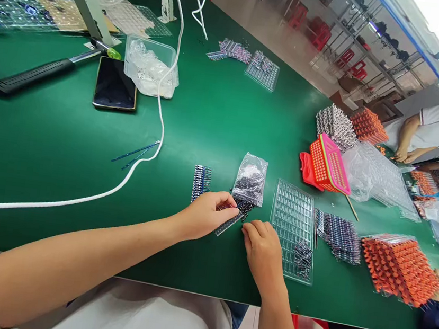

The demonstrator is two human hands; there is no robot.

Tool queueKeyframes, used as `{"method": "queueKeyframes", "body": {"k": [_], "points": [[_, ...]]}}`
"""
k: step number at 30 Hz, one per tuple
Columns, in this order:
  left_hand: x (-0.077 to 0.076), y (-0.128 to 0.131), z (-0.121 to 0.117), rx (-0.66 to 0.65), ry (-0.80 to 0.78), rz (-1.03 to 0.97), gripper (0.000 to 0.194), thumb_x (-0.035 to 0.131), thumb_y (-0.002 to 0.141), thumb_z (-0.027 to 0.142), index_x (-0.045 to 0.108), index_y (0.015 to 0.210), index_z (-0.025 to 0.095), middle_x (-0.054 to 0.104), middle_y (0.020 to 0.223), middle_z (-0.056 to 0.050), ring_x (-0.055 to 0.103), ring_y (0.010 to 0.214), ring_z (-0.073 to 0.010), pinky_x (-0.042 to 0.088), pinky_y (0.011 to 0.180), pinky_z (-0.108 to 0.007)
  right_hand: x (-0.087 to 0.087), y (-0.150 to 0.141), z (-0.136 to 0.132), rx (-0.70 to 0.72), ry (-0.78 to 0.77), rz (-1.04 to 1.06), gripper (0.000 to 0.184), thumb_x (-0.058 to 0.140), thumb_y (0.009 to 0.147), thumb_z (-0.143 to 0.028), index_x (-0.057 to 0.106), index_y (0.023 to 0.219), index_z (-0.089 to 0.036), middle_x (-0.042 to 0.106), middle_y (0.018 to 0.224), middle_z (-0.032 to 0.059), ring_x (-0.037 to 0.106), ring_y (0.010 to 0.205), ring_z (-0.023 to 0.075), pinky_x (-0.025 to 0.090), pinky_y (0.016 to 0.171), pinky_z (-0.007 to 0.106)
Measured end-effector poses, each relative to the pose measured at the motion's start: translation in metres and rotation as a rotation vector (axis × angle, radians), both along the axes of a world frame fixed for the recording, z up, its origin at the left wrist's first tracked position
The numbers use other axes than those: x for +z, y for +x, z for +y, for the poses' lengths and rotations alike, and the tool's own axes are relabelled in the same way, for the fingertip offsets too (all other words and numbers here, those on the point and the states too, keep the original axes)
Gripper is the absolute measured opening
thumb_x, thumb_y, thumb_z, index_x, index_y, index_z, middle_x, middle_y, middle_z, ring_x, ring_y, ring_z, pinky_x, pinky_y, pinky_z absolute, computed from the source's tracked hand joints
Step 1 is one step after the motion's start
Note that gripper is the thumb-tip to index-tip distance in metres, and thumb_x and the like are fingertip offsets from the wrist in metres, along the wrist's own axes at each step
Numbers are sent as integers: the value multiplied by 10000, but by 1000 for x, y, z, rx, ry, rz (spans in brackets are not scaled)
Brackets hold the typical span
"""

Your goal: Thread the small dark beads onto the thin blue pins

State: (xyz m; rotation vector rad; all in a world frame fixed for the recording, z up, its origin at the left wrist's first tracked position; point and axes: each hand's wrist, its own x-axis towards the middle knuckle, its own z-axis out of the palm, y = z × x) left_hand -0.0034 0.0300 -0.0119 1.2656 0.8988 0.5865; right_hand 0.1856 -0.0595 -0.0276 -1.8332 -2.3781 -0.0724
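My left hand point(206, 214) rests on the green table point(58, 139) with its fingers closed on a dark strip of small parts point(229, 222) that lies slanted between my hands. My right hand point(263, 247) sits just right of that strip, fingertips pinched together at its end. A small clear bag of dark parts point(250, 179) lies right behind the strip. A blue strip of parts point(200, 181) lies to the left of the bag. A clear plastic tray point(294, 224) with a few dark parts in its near end lies right of my right hand.
A white cable point(140, 160) curves across the table. A phone point(115, 83), a clear tub point(150, 65) and a hammer point(38, 74) lie at the back left. Orange baskets point(325, 164), orange parts bundles point(399, 266) and other people's hands are at the right.
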Motion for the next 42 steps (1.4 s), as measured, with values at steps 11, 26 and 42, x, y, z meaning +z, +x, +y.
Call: {"method": "queueKeyframes", "body": {"k": [11,26,42], "points": [[11,-4,-9,-160,133,-33,137,591,873,316,648,880,192,744,1057,-61,675,1006,-219,504,890,-329,11,-10,-11,-104,63,503,113,457,972,-144,557,947,-190,578,861,39,570,785,165,465,705,290],[18,-4,-30,-164,110,-202,87,596,903,250,632,893,171,740,1162,-122,682,1110,-233,532,950,-365,7,-27,-19,-135,491,598,188,565,927,-86,602,1061,-213,644,878,42,634,801,160,549,694,305],[11,1,-28,-142,-352,-432,235,738,815,356,589,827,175,735,1085,-84,650,1016,-198,500,885,-347,1,-27,-24,-212,578,588,205,621,905,-111,610,1068,-235,669,849,37,655,756,168,563,656,320]]}}
